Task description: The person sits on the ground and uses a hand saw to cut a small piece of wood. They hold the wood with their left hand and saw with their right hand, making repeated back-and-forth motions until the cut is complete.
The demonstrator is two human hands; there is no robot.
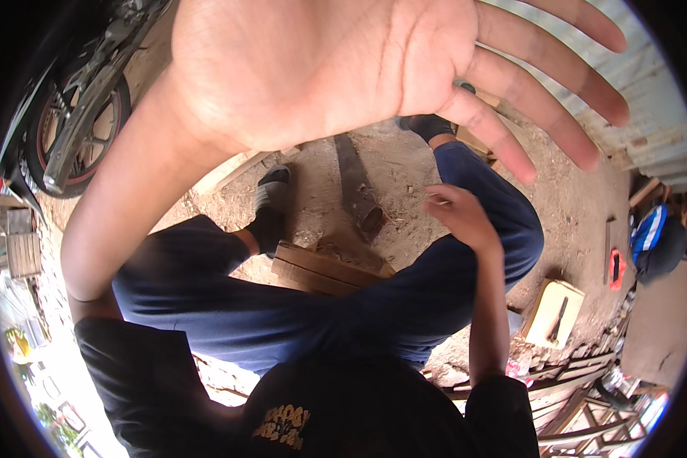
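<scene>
My left hand [320,69] is raised close to the camera and fills the top of the view. Its palm shows, the fingers are spread to the right, and nothing is in it. Above my right thigh hovers my right hand [466,219], its fingers loosely bent and slightly apart, with no object visible in them. Between my legs lie wooden boards [320,271]. Just beyond them a long dark bar [355,183] with a rounded near end rests on the dirt ground; neither hand touches it. My raised hand and forearm hide part of the ground ahead.
A motorcycle [76,133] stands at the far left. On the right lie a pale yellow slab [553,313] with a dark slim tool on it, a red item [616,269], and a blue and black bundle [656,240]. Scrap wood [580,404] is piled at lower right.
</scene>
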